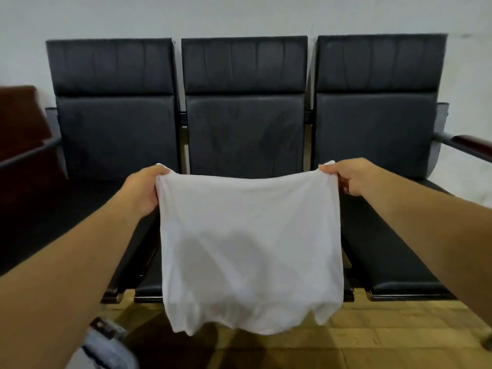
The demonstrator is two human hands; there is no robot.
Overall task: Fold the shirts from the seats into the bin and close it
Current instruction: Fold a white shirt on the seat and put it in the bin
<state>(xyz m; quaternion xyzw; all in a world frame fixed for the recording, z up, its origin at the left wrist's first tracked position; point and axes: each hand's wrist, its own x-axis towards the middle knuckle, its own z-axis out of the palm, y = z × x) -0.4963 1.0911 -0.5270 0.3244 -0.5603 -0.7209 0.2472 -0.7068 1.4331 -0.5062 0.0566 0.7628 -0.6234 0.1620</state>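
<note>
The white shirt [250, 249] hung in the air, stretched flat between the two hands and held by its upper corners, its loose lower edge dropping well below the fingers and ending over the tan floor [386, 331]. The left hand [142, 191] gripped the upper left corner, fingers curled tight around a bunch of cloth, with a small tip of fabric poking out above them. The right hand [348, 178] pinched the upper right corner the same way, fingers folded closed on the cloth. The top edge sagged slightly between the two grips. Just beyond the fingers stood a row of three dark padded seats [245, 134] against a pale wall [239, 14]; the shirt hung in front of the middle one and hid most of its cushion. Past the right hand's fingers, a dark armrest [468, 145] jutted from the end of the row. Below the left forearm lay a blurred pale object [106, 342], too unclear to identify.
</note>
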